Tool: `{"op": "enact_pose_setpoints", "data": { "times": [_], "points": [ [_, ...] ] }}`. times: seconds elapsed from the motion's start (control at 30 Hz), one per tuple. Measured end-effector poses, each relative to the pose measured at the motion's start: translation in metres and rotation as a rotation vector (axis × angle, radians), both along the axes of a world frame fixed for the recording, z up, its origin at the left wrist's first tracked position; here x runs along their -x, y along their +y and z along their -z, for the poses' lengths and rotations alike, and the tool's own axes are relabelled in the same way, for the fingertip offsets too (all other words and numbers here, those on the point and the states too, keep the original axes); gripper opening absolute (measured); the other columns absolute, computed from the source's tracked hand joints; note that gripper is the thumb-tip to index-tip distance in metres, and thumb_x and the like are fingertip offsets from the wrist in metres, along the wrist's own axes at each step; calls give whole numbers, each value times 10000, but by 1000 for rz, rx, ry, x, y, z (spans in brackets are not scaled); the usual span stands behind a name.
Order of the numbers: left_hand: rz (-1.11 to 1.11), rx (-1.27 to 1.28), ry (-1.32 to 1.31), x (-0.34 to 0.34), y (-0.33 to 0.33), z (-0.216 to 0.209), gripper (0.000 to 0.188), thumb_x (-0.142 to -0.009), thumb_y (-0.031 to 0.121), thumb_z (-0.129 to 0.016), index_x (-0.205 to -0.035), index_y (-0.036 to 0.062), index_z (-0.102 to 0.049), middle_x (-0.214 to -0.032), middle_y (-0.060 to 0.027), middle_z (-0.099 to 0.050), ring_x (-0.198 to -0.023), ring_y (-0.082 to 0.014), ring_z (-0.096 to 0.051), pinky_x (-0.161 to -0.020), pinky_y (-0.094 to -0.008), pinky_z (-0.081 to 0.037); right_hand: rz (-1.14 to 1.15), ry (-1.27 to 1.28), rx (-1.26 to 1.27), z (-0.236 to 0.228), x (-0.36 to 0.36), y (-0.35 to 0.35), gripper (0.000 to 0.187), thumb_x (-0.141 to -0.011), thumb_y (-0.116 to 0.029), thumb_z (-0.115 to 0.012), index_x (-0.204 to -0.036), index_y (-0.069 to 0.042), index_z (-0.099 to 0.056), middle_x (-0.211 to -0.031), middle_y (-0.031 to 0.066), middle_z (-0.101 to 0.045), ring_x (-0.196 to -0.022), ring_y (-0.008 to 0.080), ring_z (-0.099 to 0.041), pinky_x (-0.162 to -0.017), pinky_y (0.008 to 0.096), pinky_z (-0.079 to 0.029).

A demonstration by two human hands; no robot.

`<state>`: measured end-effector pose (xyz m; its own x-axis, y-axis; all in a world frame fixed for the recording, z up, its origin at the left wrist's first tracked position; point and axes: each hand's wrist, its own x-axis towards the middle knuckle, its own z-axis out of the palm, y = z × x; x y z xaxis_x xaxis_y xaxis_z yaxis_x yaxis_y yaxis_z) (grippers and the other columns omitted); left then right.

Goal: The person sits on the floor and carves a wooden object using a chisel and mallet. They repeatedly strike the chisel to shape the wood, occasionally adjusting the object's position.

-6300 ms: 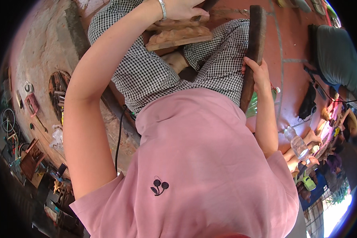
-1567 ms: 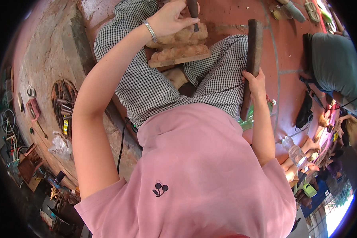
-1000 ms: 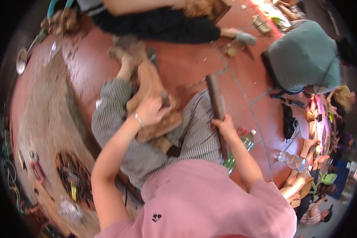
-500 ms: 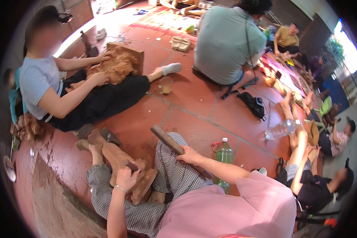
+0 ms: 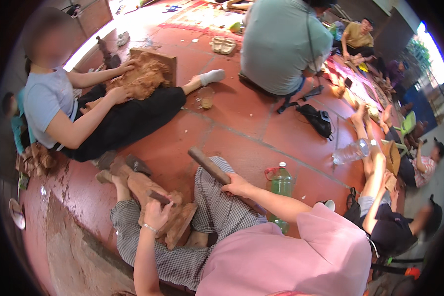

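Note:
My left hand (image 5: 156, 215), with a bracelet at the wrist, is closed round a short dark chisel (image 5: 158, 197); its lower end is hidden by the hand and the wood. Beneath it a reddish-brown carved wooden piece (image 5: 141, 186) lies between my legs, its near part (image 5: 181, 226) rough and stepped. My right hand (image 5: 239, 186) grips a long wooden club (image 5: 208, 165) resting slantwise over my right knee. The club's far end points up and left, well apart from the chisel.
A large plank (image 5: 79, 251) lies at the lower left. Right of my knee stand a green bottle (image 5: 281, 183) and, farther off, a clear bottle (image 5: 351, 152). Ahead, a seated person holds a carving (image 5: 145, 79) near a plastic cup (image 5: 205, 97). A black bag (image 5: 314, 121) lies on the tiles.
My left hand has risen slightly, and the chisel has shifted a little up and left over the carving. My right hand keeps its hold on the club, which has barely moved.

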<state>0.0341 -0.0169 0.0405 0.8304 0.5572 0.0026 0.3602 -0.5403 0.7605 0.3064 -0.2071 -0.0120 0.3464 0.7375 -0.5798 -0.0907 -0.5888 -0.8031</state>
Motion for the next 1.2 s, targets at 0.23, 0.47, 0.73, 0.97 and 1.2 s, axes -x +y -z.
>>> {"op": "enact_pose_setpoints", "data": {
  "times": [0.23,0.47,0.73,0.97,1.2],
  "points": [
    [5,-7,118,-2,4,-7,133,-880,133,-653,-947,25,-612,-782,-168,-670,-737,-338,-674,-671,-402,-523,23,56,-31,13,0,-1,441,-815,-13,-670,-1235,2,-536,-765,57,-601,-573,120,-574,-513,264,-476],
    [-6,1,27,7,6,-3,138,-891,158,-643,-932,51,-565,-722,-164,-639,-681,-353,-642,-622,-423,-491,54,81,12,7,6,4,380,-822,-4,-670,-1180,10,-543,-745,65,-599,-556,130,-577,-505,281,-476],
    [-30,-82,126,4,8,12,150,-871,143,-687,-943,22,-635,-728,-140,-669,-670,-278,-686,-625,-367,-530,42,61,-21,10,0,1,442,-810,0,-662,-1232,-3,-531,-753,67,-606,-564,118,-573,-482,263,-472],
    [-176,174,-88,-4,0,11,148,-855,19,-718,-891,-28,-583,-724,-39,-630,-684,-76,-622,-614,-252,-525,29,57,-16,4,-2,-1,418,-798,-42,-658,-1198,18,-552,-689,41,-587,-538,109,-560,-495,270,-462],
    [-139,215,-133,-2,5,19,137,-888,-4,-677,-957,-41,-565,-761,-35,-639,-716,-79,-627,-632,-229,-513,56,98,-39,3,1,-3,402,-810,-35,-636,-1200,18,-553,-660,42,-566,-520,111,-546,-467,276,-437]
  ]
}}
